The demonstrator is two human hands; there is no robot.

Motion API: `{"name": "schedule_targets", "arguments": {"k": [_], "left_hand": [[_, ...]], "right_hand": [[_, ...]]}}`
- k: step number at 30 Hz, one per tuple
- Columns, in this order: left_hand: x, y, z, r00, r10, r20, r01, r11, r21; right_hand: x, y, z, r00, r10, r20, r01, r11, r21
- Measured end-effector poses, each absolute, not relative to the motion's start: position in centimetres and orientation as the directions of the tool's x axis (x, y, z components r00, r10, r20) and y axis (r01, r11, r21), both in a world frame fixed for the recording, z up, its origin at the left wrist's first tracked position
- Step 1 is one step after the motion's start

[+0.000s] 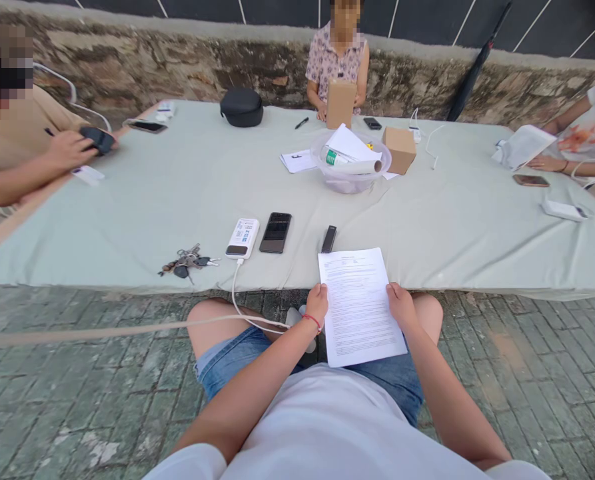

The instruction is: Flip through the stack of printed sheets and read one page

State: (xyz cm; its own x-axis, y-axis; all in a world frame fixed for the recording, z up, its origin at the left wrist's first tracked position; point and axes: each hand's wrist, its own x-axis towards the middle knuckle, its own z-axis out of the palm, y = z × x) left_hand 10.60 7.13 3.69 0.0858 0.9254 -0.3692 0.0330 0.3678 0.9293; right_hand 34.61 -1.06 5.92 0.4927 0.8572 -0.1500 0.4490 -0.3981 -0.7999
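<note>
I hold a printed sheet of paper (360, 307) by its two long edges, my left hand (317, 303) pinching the edge at nine o'clock and my right hand (401, 305) pinching the edge at three o'clock. Both hands are closed on the paper, thumbs on top. The sheet's top end rests on the near edge of the table (177, 193), which is covered with a pale green cloth, and its lower end hangs over my lap.

From the sheet, at about eleven o'clock and just beside its top corner, lies a small black device (328, 239). Further towards ten o'clock lie a black phone (276, 232) and then a white power bank (242, 237), side by side, with a white cable (237, 293) running from the power bank down over the table edge towards my knees. A bunch of keys (187, 260) lies at nine o'clock, well apart from the paper.

At twelve o'clock, far across the table, stands a clear plastic bowl (350, 177) holding papers and a bottle, with a small cardboard box (400, 149) just beside it. A person across the table (338, 57) holds another cardboard box upright.
</note>
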Motion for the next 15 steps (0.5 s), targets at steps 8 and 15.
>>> {"name": "schedule_targets", "arguments": {"k": [8, 15], "left_hand": [[10.2, 7.5, 3.3, 0.025, 0.933, -0.358, 0.072, 0.356, 0.932], [10.6, 7.8, 4.1, 0.078, 0.854, -0.514, -0.158, 0.52, 0.84]], "right_hand": [[34.2, -1.1, 7.3, 0.501, 0.848, -0.175, 0.416, -0.413, -0.81], [34.2, -1.1, 7.4, 0.525, 0.816, -0.242, 0.369, -0.475, -0.799]]}}
